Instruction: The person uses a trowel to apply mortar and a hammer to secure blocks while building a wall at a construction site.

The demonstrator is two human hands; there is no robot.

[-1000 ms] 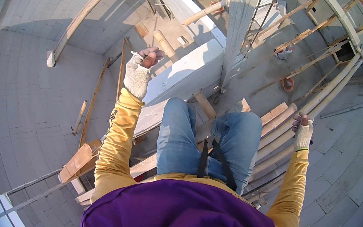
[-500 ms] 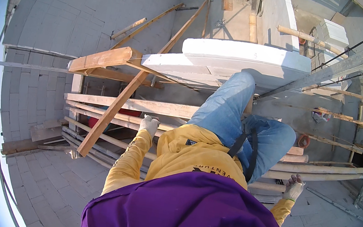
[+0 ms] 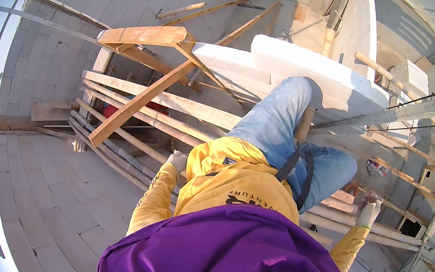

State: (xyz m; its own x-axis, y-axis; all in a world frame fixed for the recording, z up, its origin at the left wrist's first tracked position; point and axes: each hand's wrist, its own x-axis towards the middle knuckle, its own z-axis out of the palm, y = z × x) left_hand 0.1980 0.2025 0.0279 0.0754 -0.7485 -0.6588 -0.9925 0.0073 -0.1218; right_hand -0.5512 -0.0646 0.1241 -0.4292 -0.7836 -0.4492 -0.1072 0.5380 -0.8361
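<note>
My left hand (image 3: 177,160), in a pale glove, is closed beside a bamboo pole (image 3: 140,144) at my left hip. Its fingers are partly hidden, and whatever they hold does not show. My right hand (image 3: 369,213), also gloved with bare fingertips, is raised out to the right above the poles (image 3: 385,234). Its fingers are apart and I see nothing in them. My bent legs in blue jeans (image 3: 274,116) lie between the hands, one knee against a white block wall (image 3: 317,72).
A timber frame (image 3: 145,38) with a slanting brace (image 3: 144,102) stands at the left. Rough boards (image 3: 161,98) and bamboo run across below me. A grey beam (image 3: 401,113) slants in from the right. Grey block walls (image 3: 64,186) surround the scaffold.
The view has turned and shifted, so the timber and wall sit differently. My right hand has risen and moved slightly right. My left hand stays near the poles, a little lower in view.
</note>
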